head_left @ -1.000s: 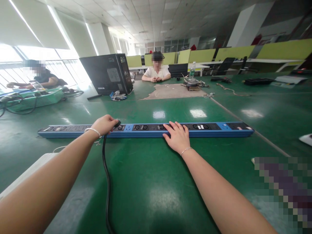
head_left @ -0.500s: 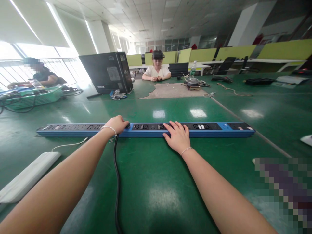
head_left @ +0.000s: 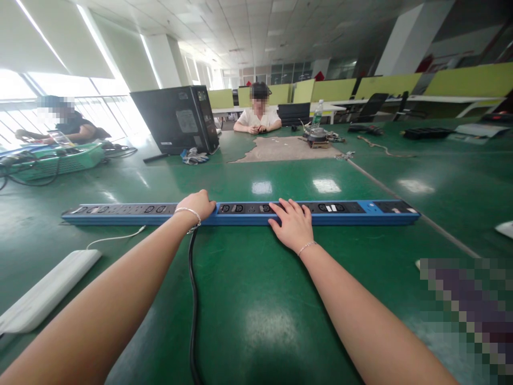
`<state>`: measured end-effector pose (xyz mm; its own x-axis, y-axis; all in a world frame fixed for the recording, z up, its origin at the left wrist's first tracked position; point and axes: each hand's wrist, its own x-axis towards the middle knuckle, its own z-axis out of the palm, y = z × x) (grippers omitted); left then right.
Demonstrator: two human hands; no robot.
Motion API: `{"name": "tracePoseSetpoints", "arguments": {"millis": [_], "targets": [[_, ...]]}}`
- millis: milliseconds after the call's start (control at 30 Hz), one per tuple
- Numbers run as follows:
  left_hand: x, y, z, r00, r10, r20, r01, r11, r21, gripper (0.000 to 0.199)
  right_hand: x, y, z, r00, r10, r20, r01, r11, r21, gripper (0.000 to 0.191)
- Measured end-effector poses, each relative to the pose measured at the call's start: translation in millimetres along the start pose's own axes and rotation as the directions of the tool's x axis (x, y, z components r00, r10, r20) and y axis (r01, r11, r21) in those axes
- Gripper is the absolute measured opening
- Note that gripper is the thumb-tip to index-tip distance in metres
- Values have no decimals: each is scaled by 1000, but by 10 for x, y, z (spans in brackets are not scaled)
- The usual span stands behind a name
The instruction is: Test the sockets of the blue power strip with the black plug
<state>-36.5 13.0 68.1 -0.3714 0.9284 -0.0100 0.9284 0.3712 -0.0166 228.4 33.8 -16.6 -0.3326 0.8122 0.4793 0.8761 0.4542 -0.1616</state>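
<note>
A long blue power strip (head_left: 244, 219) with rows of black sockets lies crosswise on the green table. Just left of its middle, my left hand (head_left: 196, 205) is closed over the socket face. A black power cord (head_left: 194, 305) comes out from under that wrist and runs down toward me; its plug is hidden inside my fingers. My right hand (head_left: 293, 227) rests on the strip right of the middle, fingers spread across the sockets and the front edge, holding nothing.
A white adapter-like bar (head_left: 52, 291) with a thin cable lies at the left. Further back are a green basket (head_left: 68, 160) of cables, a black computer case (head_left: 176, 120) and a glove (head_left: 194, 156). Across the table sits a person (head_left: 256, 120); another (head_left: 80, 128) is at far left.
My left hand has shifted slightly right and rolled over, so the black plug end seen at its fingertips is now covered. My right hand stays in place.
</note>
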Motion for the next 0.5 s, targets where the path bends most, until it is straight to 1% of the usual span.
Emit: {"name": "tracePoseSetpoints", "arguments": {"millis": [233,300,433,500], "targets": [[-199,56,56,996,-54,-66,54,999,6,44,-5,-8,-7,1000,1,-6,-1,1000,8,42],[-192,59,54,998,-43,-53,44,999,11,43,-6,-9,-9,1000,3,-3,-3,1000,6,42],[-96,31,24,1000,0,-2,0,1000,19,41,-2,-8,-8,1000,8,7,-8,1000,1,42],[-73,23,19,1000,4,2,-4,1000,19,40,1,-8,-9,1000,9,12,-9,1000,0,42]]}}
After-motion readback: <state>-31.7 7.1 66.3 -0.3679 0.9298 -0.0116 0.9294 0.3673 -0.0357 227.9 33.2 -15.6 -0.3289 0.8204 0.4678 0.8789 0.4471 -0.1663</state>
